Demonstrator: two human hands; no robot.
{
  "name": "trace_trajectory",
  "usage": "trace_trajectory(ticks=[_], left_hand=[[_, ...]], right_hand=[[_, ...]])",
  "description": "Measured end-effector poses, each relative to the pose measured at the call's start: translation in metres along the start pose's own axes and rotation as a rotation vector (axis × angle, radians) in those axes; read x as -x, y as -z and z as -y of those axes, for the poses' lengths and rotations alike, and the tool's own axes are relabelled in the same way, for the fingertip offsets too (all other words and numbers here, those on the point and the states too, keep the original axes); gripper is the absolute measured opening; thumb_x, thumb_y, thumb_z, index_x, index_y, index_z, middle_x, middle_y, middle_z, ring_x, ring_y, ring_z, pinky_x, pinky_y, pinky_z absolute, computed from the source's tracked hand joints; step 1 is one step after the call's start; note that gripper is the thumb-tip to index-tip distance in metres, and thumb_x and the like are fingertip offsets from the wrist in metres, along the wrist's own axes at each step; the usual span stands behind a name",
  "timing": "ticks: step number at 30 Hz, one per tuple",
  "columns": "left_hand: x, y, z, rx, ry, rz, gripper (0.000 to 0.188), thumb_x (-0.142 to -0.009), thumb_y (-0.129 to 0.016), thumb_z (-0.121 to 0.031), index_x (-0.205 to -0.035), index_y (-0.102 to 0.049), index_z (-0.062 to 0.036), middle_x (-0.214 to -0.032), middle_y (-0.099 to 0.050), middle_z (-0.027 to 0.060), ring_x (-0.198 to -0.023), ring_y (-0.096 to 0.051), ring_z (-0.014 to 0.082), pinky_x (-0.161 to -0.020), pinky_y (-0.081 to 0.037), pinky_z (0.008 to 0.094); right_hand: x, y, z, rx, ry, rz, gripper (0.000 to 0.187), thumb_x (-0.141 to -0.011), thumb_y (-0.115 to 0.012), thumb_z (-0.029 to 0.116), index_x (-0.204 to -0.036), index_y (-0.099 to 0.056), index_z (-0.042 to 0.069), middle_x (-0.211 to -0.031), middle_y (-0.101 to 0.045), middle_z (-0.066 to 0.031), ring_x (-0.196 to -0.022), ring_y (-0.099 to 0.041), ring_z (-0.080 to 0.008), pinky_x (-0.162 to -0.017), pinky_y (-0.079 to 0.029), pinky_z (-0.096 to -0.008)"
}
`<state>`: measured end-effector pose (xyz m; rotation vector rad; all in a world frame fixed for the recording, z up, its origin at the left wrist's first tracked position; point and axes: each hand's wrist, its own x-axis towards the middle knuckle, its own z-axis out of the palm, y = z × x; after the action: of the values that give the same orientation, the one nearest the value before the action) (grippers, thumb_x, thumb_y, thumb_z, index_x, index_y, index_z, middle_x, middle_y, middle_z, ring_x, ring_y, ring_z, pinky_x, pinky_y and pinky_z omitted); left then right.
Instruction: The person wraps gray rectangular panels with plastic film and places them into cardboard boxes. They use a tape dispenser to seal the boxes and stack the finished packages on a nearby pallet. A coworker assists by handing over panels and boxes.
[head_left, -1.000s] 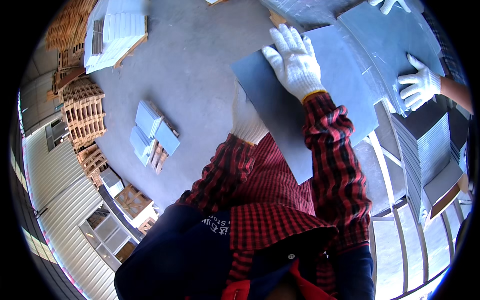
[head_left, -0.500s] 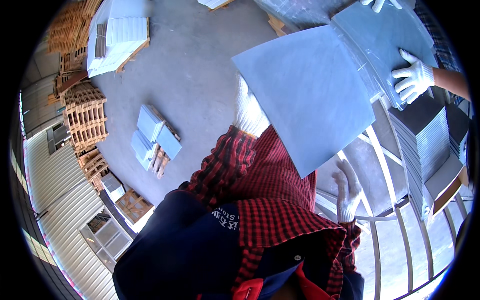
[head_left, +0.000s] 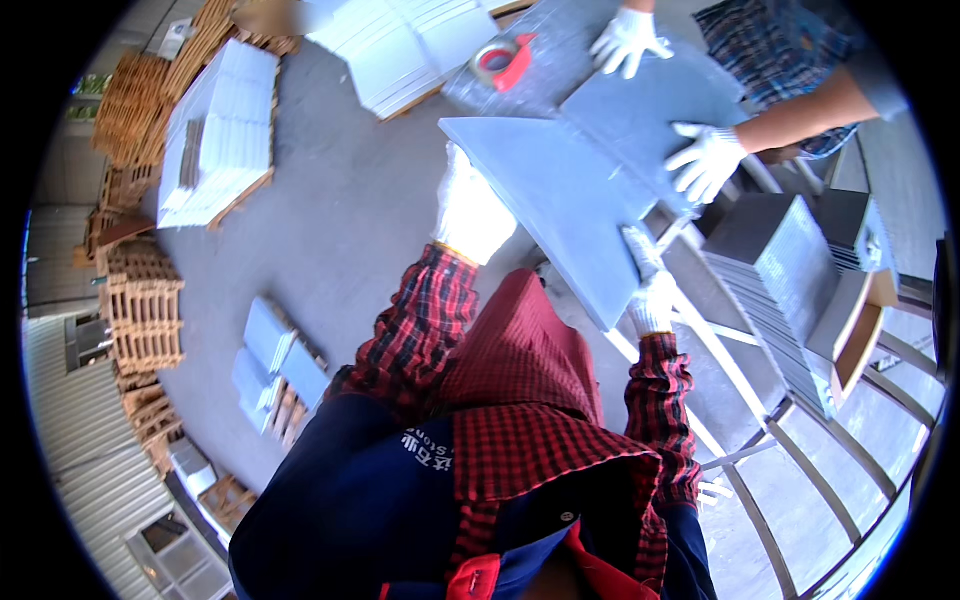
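A large, thin, blue-grey square tile [head_left: 565, 195] slants in front of me. My left hand [head_left: 475, 212], in a white knit glove, grips its left edge; the fingers are partly hidden beneath it. At its right edge near the lower corner is my gloved right hand [head_left: 652, 280], closed on the rim. The tile's far side meets or overlaps a second grey tile [head_left: 640, 110] lying flat on the work table. A co-worker's two white-gloved hands [head_left: 708, 160] rest spread on that second tile.
A red and white tape roll [head_left: 505, 63] lies on the plastic-covered table. Stacked dark tiles [head_left: 770, 260] and an open cardboard box [head_left: 855, 320] stand right, beside a metal frame [head_left: 730, 375]. Pallets [head_left: 145, 310] and white stacks [head_left: 220, 135] stand left; a small tile pile [head_left: 270, 340] is on the floor.
My right hand has come up from below and taken hold of the tile's right edge. The tile has tilted and shifted left. My view has turned, and the co-worker's hands show more fully.
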<state>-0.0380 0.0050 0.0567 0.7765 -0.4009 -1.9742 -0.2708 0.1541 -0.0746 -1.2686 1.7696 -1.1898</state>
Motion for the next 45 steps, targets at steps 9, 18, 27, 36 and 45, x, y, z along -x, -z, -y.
trace_trajectory(ticks=[9,18,27,36,45], left_hand=[[-0.154,0.005,0.009,-0.618,-0.268,-0.002,0.082,-0.100,-0.023,-0.066,-0.154,-0.023,-0.0043,-0.162,-0.021,0.0115,-0.149,-0.020,0.0241,-0.121,-0.006,0.0455],[-0.230,-0.026,0.059,-0.882,-0.230,-0.302,0.072,-0.102,-0.038,-0.055,-0.134,-0.052,0.0083,-0.136,-0.058,0.0133,-0.123,-0.054,0.0214,-0.104,-0.039,0.0325],[-0.264,-0.058,0.032,-1.554,0.128,0.105,0.062,-0.100,-0.042,-0.053,-0.124,-0.060,0.0014,-0.119,-0.066,0.0193,-0.114,-0.060,0.0318,-0.100,-0.042,0.0364],[-0.334,-0.032,0.076,-1.624,0.124,0.290,0.043,-0.099,-0.048,-0.040,-0.123,-0.058,-0.0044,-0.115,-0.065,0.0178,-0.109,-0.061,0.0334,-0.091,-0.048,0.0393],[-0.357,-0.042,0.074,-1.738,0.071,0.102,0.052,-0.091,-0.054,-0.042,-0.126,-0.054,-0.0041,-0.122,-0.056,0.0288,-0.109,-0.057,0.0443,-0.092,-0.046,0.0494]], right_hand=[[-0.032,0.048,-0.004,-0.133,-0.169,0.052,0.034,-0.094,-0.062,0.016,-0.123,-0.063,-0.002,-0.114,-0.070,-0.0154,-0.105,-0.067,-0.0217,-0.088,-0.053,-0.0320],[-0.051,0.065,0.051,-0.169,-0.500,-0.205,0.026,-0.083,-0.074,0.009,-0.106,-0.070,-0.002,-0.094,-0.073,-0.0084,-0.086,-0.066,-0.0156,-0.078,-0.052,-0.0322],[-0.078,0.063,0.097,-0.625,-0.642,-0.517,0.034,-0.087,-0.070,0.006,-0.119,-0.062,-0.001,-0.108,-0.067,-0.0071,-0.095,-0.063,-0.0175,-0.090,-0.049,-0.0326],[-0.135,0.070,0.083,-0.586,-0.644,-0.615,0.042,-0.089,-0.069,0.012,-0.127,-0.057,-0.001,-0.117,-0.062,-0.0065,-0.102,-0.058,-0.0176,-0.093,-0.046,-0.0336],[-0.196,0.097,0.012,-0.555,-0.687,-0.517,0.046,-0.094,-0.065,0.028,-0.127,-0.059,-0.003,-0.117,-0.063,-0.0057,-0.107,-0.055,-0.0160,-0.097,-0.041,-0.0316]])
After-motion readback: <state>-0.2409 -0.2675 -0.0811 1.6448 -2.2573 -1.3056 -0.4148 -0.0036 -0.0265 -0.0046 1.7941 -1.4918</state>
